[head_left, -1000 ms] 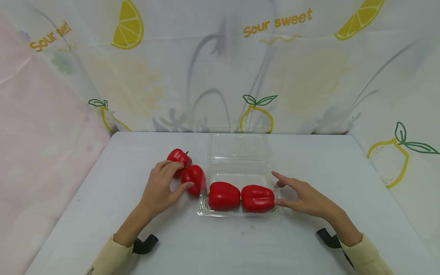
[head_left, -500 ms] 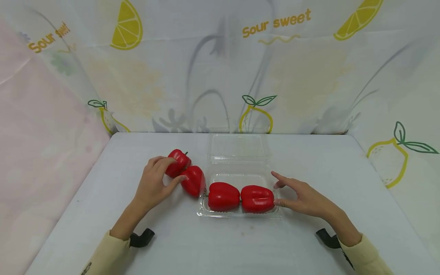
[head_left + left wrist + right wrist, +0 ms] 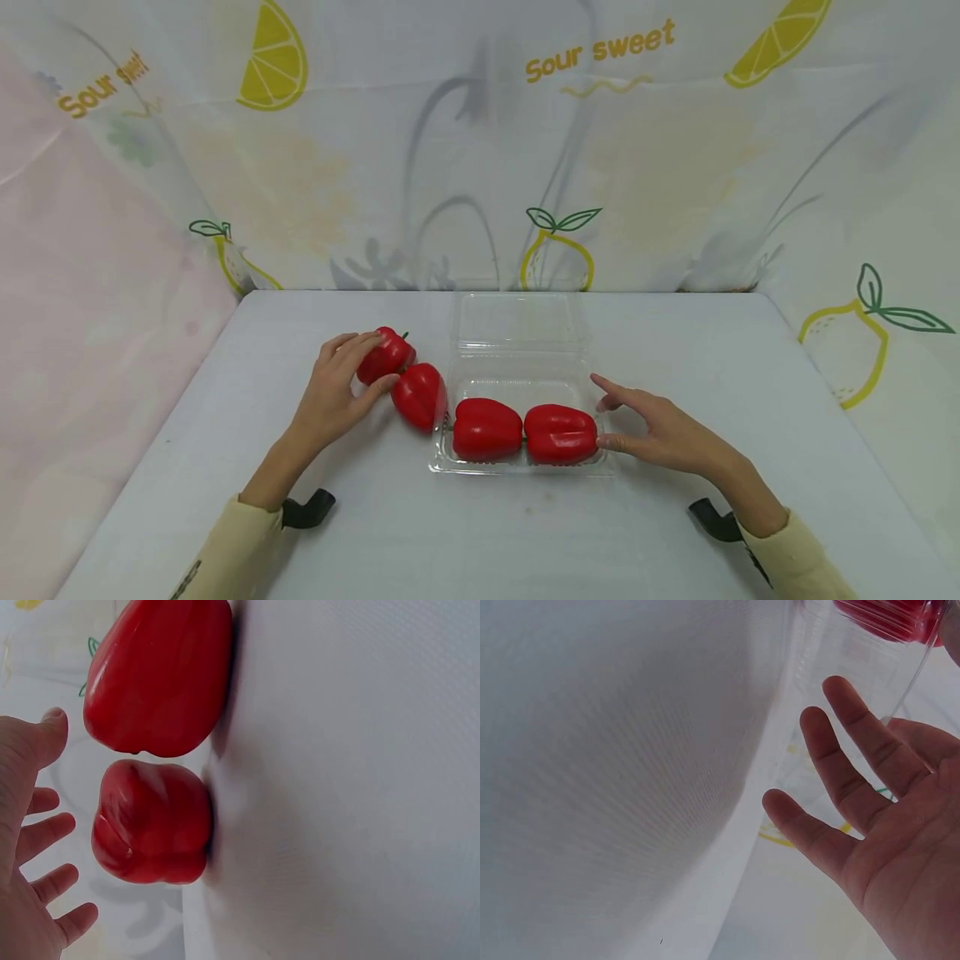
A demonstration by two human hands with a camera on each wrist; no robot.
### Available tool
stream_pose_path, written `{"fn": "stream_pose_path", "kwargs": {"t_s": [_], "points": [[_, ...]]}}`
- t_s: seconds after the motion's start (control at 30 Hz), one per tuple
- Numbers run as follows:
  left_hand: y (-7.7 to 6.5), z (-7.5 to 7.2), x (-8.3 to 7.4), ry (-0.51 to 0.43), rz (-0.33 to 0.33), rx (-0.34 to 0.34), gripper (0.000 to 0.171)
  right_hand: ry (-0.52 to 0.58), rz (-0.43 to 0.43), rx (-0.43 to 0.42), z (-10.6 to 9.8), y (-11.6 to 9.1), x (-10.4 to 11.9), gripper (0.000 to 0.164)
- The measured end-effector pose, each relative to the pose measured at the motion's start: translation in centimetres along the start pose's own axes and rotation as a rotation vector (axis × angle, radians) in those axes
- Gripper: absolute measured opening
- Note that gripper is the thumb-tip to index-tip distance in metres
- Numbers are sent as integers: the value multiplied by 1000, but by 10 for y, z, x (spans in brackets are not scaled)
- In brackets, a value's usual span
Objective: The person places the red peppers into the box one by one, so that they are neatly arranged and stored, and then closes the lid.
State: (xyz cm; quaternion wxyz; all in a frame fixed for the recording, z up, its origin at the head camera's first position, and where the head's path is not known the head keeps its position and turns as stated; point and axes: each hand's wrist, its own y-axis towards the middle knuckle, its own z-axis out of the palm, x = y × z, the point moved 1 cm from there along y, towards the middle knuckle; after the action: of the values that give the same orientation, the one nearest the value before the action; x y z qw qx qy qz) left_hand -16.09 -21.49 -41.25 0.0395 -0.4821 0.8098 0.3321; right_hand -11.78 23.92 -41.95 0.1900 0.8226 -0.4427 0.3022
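Note:
Two red bell peppers, a far one (image 3: 387, 358) and a nearer one (image 3: 417, 402), lie on the table left of a clear plastic clamshell box (image 3: 517, 367). Over them hovers my left hand (image 3: 330, 396), fingers spread and holding nothing; the left wrist view shows a gap between the hand (image 3: 30, 847) and both peppers. Inside the box's front half, a left pepper (image 3: 487, 430) and a right pepper (image 3: 561, 435) sit side by side. At the box's right side is my right hand (image 3: 663, 433), its thumb at the rim beside the right pepper, its other fingers extended.
The box's lid (image 3: 519, 319) lies folded back toward the rear of the white table (image 3: 712, 350). A printed cloth (image 3: 480, 167) hangs right behind the table. Black wrist mounts (image 3: 307, 509) stick out from both sleeves.
My left hand has drawn back leftward off the nearer loose pepper and moved toward the far one, which has shifted slightly left. The right hand has stayed in place.

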Motion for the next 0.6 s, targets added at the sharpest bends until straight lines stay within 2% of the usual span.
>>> {"fn": "stream_pose_path", "kwargs": {"t_s": [0.37,0.6], "points": [[2,0,6,-11,48,52,64,-6,5,3,1,0,-2,82],[2,0,9,6,24,114,57,-2,12,9,1,1,-1,83]]}}
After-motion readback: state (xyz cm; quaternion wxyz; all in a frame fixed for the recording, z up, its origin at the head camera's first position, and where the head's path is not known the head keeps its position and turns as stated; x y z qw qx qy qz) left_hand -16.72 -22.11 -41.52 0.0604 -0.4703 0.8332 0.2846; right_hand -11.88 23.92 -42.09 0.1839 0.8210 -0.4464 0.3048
